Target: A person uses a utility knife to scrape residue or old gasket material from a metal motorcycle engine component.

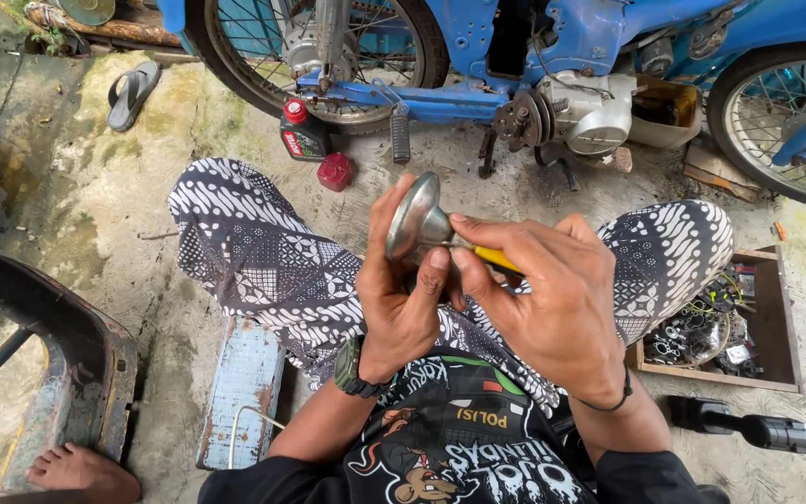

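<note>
Head camera looks steeply down, close over the lap.

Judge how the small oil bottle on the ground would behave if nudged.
The oil bottle stands upright on uneven concrete, so it would probably tip rather than slide. It looks like plastic, likely light and unbreakable. Its red cap seems on, so spilling seems unlikely.

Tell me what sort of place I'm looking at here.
Likely an informal outdoor motorbike repair spot. A blue motorbike stands on rough, mossy concrete, an oil bottle sits by its wheel, and a wooden tray of small parts lies beside the seated person.
</note>
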